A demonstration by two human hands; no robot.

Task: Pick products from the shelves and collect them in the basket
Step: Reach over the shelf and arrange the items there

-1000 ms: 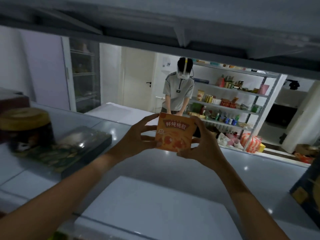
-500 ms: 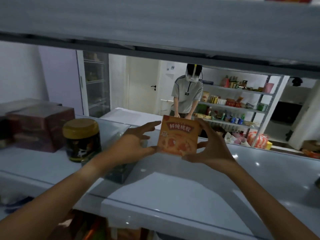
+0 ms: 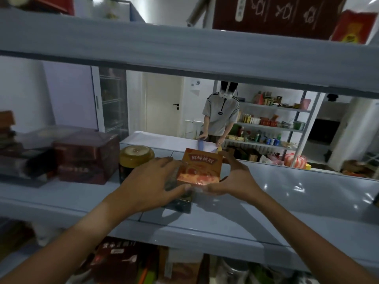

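Note:
An orange box (image 3: 200,169) with red print and Chinese characters is held over the middle grey shelf (image 3: 266,218). My left hand (image 3: 151,185) holds its left side, thumb under the lower edge and fingers spread across the side. My right hand (image 3: 231,177) grips its right side, fingers behind the top corner and thumb at the bottom. The box's lower edge is close to the shelf, above a dark flat box (image 3: 180,203). No basket is in view.
A yellow-lidded dark jar (image 3: 136,158) and a maroon box (image 3: 86,158) stand left of my hands. An upper shelf (image 3: 184,50) hangs overhead with red boxes (image 3: 274,15). Products fill the shelf below (image 3: 123,261). A person (image 3: 221,117) stands at a far table beside stocked racks (image 3: 272,124).
The camera has pulled back and risen, showing the upper and lower shelves. Both hands have lowered the orange box toward the shelf, and my left hand now wraps further around it.

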